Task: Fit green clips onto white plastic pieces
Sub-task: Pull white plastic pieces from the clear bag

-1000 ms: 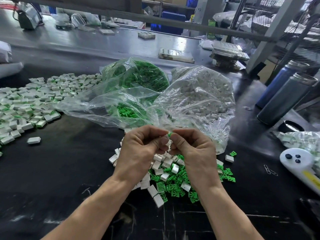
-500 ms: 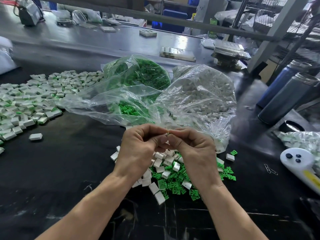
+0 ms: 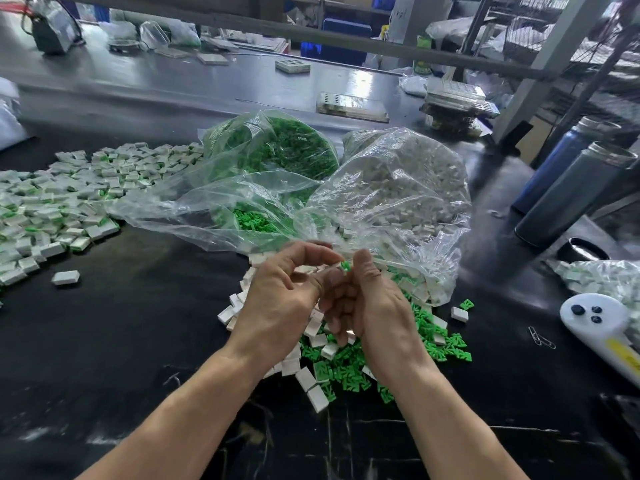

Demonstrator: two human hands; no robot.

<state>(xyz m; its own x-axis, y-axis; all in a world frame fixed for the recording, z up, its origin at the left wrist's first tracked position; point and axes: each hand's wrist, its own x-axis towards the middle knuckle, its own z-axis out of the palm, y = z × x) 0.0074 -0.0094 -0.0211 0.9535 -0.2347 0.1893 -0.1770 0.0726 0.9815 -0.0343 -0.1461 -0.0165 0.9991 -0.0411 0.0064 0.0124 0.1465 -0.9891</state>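
My left hand (image 3: 280, 299) and my right hand (image 3: 374, 303) meet above a loose heap of green clips (image 3: 349, 372) and white plastic pieces (image 3: 317, 398) on the black table. A green clip (image 3: 345, 266) shows between the two thumbs, pinched by my right thumb and fingers. My left thumb and forefinger hold a white piece (image 3: 332, 265) against it; most of that piece is hidden. Behind stand a clear bag of green clips (image 3: 277, 150) and a clear bag of white pieces (image 3: 401, 188).
A wide spread of white pieces with green showing (image 3: 62, 202) covers the left of the table, one piece (image 3: 65, 277) lying apart. At the right are two dark bottles (image 3: 568, 192), a white device (image 3: 599, 320), paper clips (image 3: 540, 337) and another bag (image 3: 602, 278).
My hands have opened slightly at the fingertips, so the green clip now shows between the thumbs. My right fingers have uncurled downward. The camera has tilted a little.
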